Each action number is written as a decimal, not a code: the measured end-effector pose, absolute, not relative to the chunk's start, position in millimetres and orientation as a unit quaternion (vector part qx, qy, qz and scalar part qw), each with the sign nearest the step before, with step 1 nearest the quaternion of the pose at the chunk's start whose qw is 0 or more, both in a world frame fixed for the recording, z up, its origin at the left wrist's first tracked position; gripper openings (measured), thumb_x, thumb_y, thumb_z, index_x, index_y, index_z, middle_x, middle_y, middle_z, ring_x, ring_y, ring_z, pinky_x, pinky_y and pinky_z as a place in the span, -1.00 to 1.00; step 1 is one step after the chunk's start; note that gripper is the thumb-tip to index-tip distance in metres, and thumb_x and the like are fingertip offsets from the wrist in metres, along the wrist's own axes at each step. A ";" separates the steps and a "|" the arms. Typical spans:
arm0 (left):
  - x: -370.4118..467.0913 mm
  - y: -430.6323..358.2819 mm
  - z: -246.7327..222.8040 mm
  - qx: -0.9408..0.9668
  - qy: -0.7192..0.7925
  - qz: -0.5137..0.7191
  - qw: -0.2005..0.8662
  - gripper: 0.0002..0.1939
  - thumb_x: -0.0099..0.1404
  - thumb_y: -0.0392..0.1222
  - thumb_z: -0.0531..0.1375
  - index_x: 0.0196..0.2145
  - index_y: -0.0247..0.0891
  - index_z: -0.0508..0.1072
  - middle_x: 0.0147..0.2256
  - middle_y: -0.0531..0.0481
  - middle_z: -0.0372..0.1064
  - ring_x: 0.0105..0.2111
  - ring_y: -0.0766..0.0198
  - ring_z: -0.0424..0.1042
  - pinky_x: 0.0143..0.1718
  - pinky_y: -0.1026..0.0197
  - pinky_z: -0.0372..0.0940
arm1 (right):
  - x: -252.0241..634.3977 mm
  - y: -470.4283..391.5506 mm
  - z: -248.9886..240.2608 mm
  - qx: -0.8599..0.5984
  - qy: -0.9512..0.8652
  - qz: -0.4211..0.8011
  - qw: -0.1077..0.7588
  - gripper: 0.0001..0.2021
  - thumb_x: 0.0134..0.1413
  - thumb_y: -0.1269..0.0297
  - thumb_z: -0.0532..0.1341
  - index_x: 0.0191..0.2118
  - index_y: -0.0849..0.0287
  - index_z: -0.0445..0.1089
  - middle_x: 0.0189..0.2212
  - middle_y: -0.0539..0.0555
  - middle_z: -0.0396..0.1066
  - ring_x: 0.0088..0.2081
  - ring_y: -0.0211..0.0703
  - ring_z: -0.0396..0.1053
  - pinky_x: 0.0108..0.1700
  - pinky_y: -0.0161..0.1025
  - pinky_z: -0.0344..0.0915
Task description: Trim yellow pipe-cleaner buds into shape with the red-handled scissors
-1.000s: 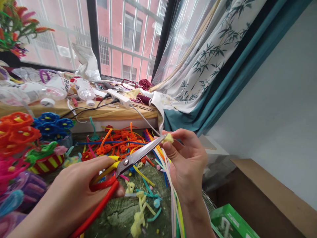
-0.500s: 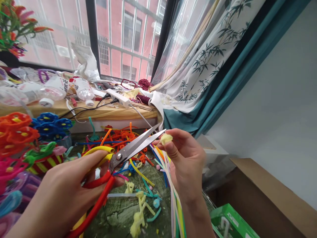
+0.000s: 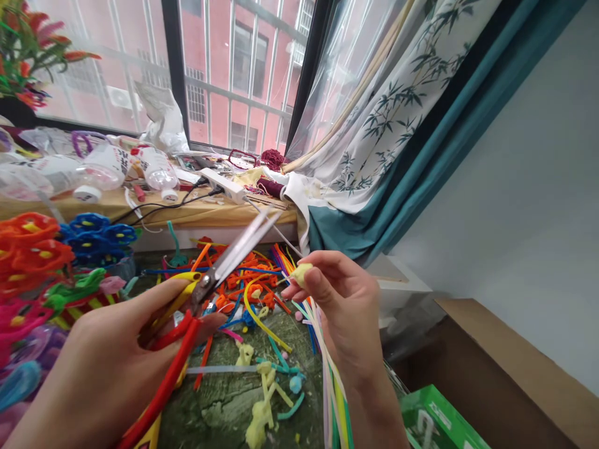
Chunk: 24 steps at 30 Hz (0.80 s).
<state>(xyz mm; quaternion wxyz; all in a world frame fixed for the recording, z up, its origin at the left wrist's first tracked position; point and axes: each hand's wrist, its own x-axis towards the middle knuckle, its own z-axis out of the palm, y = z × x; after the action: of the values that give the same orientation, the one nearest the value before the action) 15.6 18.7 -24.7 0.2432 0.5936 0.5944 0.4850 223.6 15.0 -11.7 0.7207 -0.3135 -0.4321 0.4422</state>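
Observation:
My left hand (image 3: pixel 107 349) is wrapped round the red and yellow handles of a pair of scissors (image 3: pixel 204 284). The blades, slightly parted and blurred, point up and to the right, away from my other hand. Between the thumb and fingertips of my right hand (image 3: pixel 346 305) is a small pale yellow fuzzy piece (image 3: pixel 301 274). A bundle of long pastel pipe cleaners (image 3: pixel 333 374) hangs beside my right wrist. Below, pale yellow fuzzy pieces (image 3: pixel 259 424) lie on the dark green table (image 3: pixel 219 405).
Orange and blue pipe cleaner scraps litter the table's back. Orange flowers (image 3: pixel 35 249) and blue flowers (image 3: pixel 96 234) stand at left. Bottles (image 3: pixel 159 168) and a power strip (image 3: pixel 223 185) lie on the sill. At right are a cardboard box (image 3: pixel 510 355) and a green box (image 3: pixel 440 415).
The scissors have moved left and away from the yellow piece. My right hand has shifted slightly left and turned the piece.

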 end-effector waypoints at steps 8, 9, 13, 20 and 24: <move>45.3 0.5 -12.6 0.556 0.535 0.514 0.375 -0.55 0.10 0.38 0.33 -0.42 -0.06 0.56 -0.68 0.21 0.27 -0.66 0.35 0.20 -0.61 0.32 0.11 | 211.4 13.7 -10.5 -0.364 -0.472 0.475 0.647 -0.71 -0.26 0.22 0.67 -0.41 0.10 0.62 -0.56 -0.03 0.64 -0.54 -0.15 0.61 -0.45 -0.30 0.58; 47.1 1.4 -14.2 0.569 0.511 0.513 0.389 -0.54 0.11 0.39 0.33 -0.44 -0.07 0.56 -0.68 0.20 0.27 -0.67 0.34 0.21 -0.62 0.31 0.13 | 210.2 13.7 -11.0 -0.362 -0.472 0.481 0.644 -0.71 -0.27 0.23 0.67 -0.41 0.10 0.62 -0.55 -0.04 0.64 -0.54 -0.15 0.61 -0.44 -0.29 0.59; 50.7 5.2 -19.0 0.593 0.475 0.511 0.402 -0.62 0.19 0.24 0.32 -0.49 -0.11 0.53 -0.62 0.13 0.37 -0.64 0.31 0.26 -0.63 0.29 0.16 | 208.8 15.3 -15.9 -0.334 -0.479 0.520 0.624 -0.73 -0.23 0.33 0.66 -0.37 0.10 0.64 -0.54 -0.05 0.65 -0.51 -0.14 0.62 -0.42 -0.28 0.61; 42.2 4.8 -25.8 0.578 0.470 0.480 0.464 -0.52 0.28 0.34 0.26 -0.49 -0.12 0.45 -0.60 0.14 0.27 -0.59 0.31 0.21 -0.59 0.29 0.10 | 207.4 16.3 -18.2 -0.301 -0.428 0.613 0.593 -0.78 -0.16 0.29 0.65 -0.40 0.17 0.66 -0.57 -0.04 0.64 -0.58 -0.29 0.58 -0.48 -0.46 0.52; 41.5 7.6 -29.8 0.561 0.457 0.453 0.521 -0.47 0.30 0.39 0.21 -0.51 -0.12 0.45 -0.70 0.17 0.18 -0.66 0.33 0.17 -0.58 0.27 0.11 | 205.0 17.7 -12.8 -0.286 -0.375 0.685 0.555 -0.68 -0.29 0.18 0.69 -0.48 0.21 0.63 -0.63 -0.07 0.59 -0.66 -0.37 0.52 -0.57 -0.56 0.41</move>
<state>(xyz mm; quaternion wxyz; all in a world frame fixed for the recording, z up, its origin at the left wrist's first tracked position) 41.5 7.6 -29.8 0.5208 0.5607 0.4568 0.4535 205.0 17.7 -12.8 0.5553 -0.2861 -0.3751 0.6849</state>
